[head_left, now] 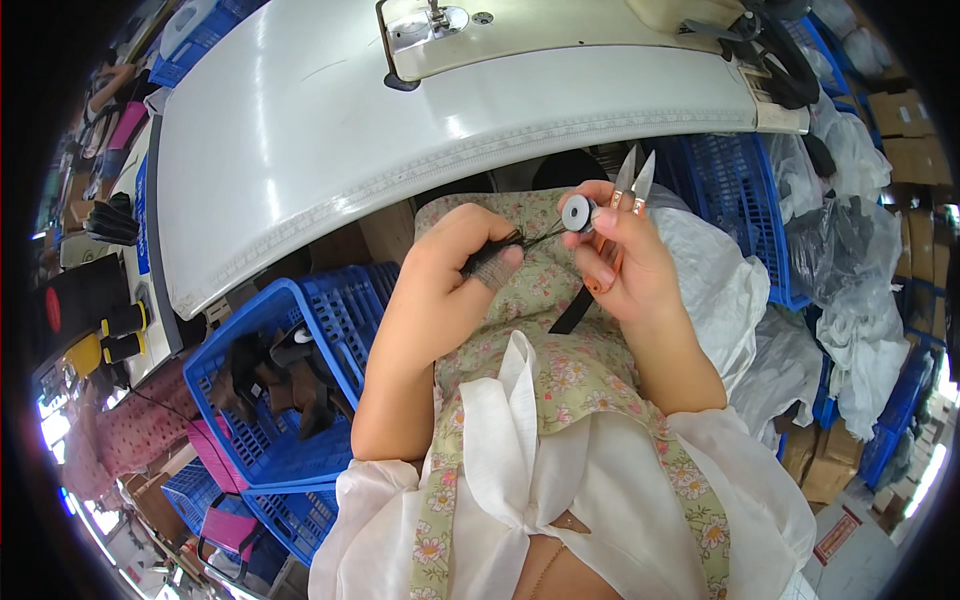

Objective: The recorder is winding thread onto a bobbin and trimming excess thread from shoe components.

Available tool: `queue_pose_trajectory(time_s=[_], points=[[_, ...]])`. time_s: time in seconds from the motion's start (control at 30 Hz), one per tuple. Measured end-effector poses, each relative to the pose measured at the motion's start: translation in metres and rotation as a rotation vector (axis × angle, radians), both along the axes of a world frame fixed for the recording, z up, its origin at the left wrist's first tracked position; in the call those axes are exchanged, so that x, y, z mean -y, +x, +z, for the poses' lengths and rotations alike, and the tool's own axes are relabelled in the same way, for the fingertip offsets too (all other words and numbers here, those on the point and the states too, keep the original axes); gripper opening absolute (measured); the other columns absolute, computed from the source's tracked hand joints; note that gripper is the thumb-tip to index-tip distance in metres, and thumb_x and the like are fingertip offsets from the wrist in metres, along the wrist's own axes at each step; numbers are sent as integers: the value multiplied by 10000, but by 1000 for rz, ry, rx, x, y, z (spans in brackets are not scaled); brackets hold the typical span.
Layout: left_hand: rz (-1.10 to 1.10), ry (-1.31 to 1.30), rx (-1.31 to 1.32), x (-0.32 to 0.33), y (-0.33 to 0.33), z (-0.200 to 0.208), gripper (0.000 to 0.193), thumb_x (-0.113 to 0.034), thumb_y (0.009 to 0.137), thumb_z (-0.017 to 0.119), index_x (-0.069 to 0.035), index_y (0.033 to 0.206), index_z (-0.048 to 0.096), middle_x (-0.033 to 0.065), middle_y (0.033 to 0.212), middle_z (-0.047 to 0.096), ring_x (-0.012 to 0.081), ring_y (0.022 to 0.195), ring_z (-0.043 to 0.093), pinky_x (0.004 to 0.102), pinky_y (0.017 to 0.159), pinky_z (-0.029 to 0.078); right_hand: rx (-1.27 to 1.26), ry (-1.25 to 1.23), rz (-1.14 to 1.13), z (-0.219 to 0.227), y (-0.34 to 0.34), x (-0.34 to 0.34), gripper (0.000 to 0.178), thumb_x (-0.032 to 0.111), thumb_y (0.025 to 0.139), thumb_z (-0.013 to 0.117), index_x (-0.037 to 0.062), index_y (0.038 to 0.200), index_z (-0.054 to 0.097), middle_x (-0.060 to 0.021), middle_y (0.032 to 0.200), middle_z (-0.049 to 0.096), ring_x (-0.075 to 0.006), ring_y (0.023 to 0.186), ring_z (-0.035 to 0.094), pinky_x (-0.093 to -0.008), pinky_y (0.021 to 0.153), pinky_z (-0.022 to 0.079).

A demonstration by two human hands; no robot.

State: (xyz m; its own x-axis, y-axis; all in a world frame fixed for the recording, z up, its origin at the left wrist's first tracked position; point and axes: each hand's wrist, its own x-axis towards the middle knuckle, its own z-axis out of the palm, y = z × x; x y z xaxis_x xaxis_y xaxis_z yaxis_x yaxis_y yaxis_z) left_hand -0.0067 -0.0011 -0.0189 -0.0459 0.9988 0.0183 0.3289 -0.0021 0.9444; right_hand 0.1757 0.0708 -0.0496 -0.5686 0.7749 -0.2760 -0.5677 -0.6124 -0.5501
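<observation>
One bobbin (577, 213) and one pair of snips (645, 178) in the right fingers (632, 232); one sewing machine (560, 32) beyond them.

Over the left half of the white bench (270, 140) lies open passage, while the sewing machine (570, 30) bars the far side from the middle rightward, scissors (645, 178) in the right hand (638, 258) point toward the near edge, and blue baskets (320, 328) crowd below both near corners.

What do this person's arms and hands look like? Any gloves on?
No gloves! The left hand has a greyish wrap around its thumb; the right hand shows no such wrap. Loose, puffy white sleeves leave both forearms bare.
</observation>
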Motion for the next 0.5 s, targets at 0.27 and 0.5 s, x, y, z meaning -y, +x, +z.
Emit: queue_pose_trajectory(time_s=[0.27,0.5], points=[[-11,183,377,-10,-3,-13,83,-38,799,604,5,850,556,92,894,588,182,882,527,278,800,394,352,158,-99,3,-7,8,246,43,773,628,1,1000,544,-66,804,593,-101,630,564,-200,402,357],[123,-67,1152,-18,8,-14,153,-200,886,551,-64,879,483,64,825,520,166,844,527,255,653,423,524,434,-24,5,-10,19,261,5,744,656,17,986,559,-21,753,565,-49,585,502,-188,464,378]])
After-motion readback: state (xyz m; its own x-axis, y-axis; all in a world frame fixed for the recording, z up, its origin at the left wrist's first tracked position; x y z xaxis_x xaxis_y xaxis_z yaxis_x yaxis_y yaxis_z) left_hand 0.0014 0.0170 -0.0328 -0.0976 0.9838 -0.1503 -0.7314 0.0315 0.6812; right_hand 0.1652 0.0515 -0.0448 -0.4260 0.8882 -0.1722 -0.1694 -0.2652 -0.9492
